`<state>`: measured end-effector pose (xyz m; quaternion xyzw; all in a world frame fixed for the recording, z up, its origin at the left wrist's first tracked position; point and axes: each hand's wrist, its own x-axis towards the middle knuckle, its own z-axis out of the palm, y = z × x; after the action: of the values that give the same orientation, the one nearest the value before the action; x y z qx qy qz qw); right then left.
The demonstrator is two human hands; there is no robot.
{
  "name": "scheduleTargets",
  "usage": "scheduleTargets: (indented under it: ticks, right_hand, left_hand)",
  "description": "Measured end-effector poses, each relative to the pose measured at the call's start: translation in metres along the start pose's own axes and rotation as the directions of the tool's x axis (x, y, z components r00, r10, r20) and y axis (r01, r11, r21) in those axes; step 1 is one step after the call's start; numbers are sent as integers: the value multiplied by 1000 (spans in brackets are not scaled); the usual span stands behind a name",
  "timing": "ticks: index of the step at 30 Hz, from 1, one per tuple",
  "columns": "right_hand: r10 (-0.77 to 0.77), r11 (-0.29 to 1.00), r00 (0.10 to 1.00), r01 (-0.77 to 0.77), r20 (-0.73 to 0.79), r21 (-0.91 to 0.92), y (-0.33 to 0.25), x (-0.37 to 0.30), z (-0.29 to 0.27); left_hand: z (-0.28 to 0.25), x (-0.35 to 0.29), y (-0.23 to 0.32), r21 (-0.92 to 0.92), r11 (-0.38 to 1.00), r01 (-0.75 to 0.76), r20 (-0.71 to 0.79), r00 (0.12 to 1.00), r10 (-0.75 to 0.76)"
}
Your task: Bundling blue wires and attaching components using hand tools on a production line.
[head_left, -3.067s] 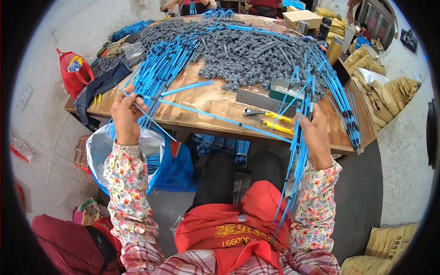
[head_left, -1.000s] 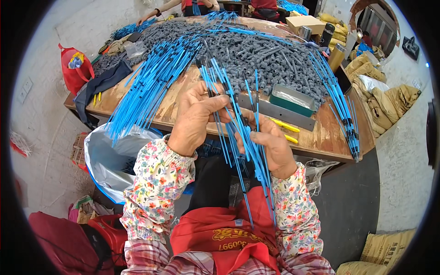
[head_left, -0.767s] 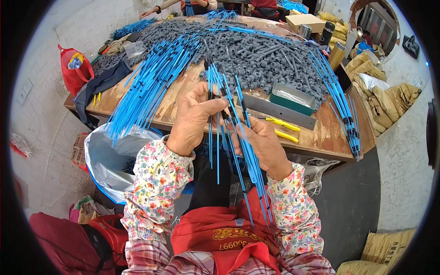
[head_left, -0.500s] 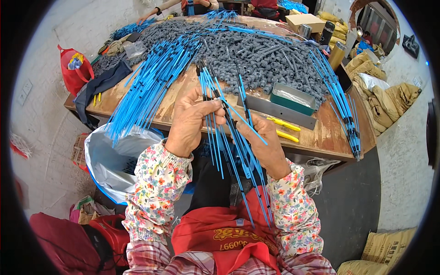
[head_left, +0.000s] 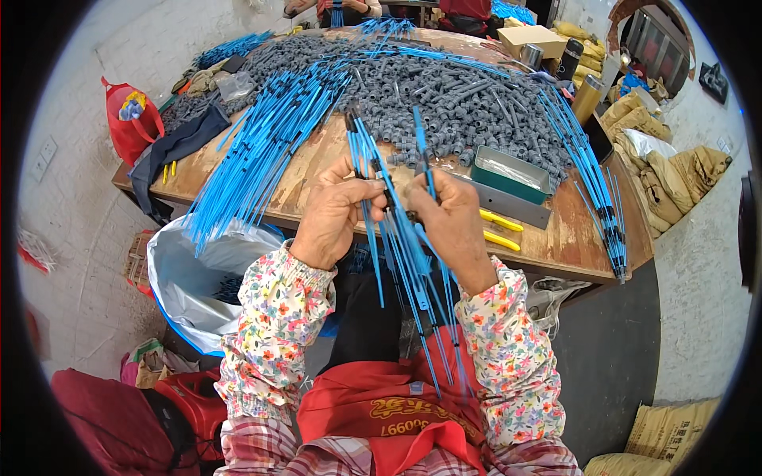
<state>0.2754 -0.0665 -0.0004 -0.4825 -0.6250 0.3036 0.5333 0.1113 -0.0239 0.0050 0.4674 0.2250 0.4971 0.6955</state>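
My left hand is closed around several thin blue rods with black sections, pinching them between thumb and fingers above my lap. Close beside it, my right hand grips another blue rod, its upper end sticking up past the fingers. The rods' lower ends fan down over my red apron. Which rods pass behind the right fingers is hard to tell. A yellow-handled tool lies on the table just right of that hand.
A heap of grey plastic fittings covers the wooden table. Many blue rods lie left, another bundle right. A green box stands by a grey metal bar. Below is a lined bin. Someone sits across the table.
My right hand has shifted slightly up and turned, its fingers curling in more, and the rod in it now stands more upright. My left hand stays nearly still. The co-worker's outstretched arm has drawn back.
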Motion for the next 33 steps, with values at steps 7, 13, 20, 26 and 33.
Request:
scheduleTargets:
  ticks: [7,13,20,26,33]
  right_hand:
    - [178,930,984,-162,-18,329,-1,8,-1]
    - [19,974,995,3,95,-227,-26,9,-2]
    - [27,989,999,-24,19,-143,-13,16,-1]
    - [23,987,1000,-21,-16,160,-9,29,3]
    - [31,978,996,-14,-80,210,-24,47,0]
  left_hand:
    - [-7,3,-6,10,1000,10,-51,999,-9]
    - [1,5,-6,53,998,-21,-143,989,29]
    - [4,5,-6,132,991,7,-72,997,3]
    - [12,2,0,184,983,-4,-133,991,29]
    - [18,2,1,219,975,-39,-74,996,56]
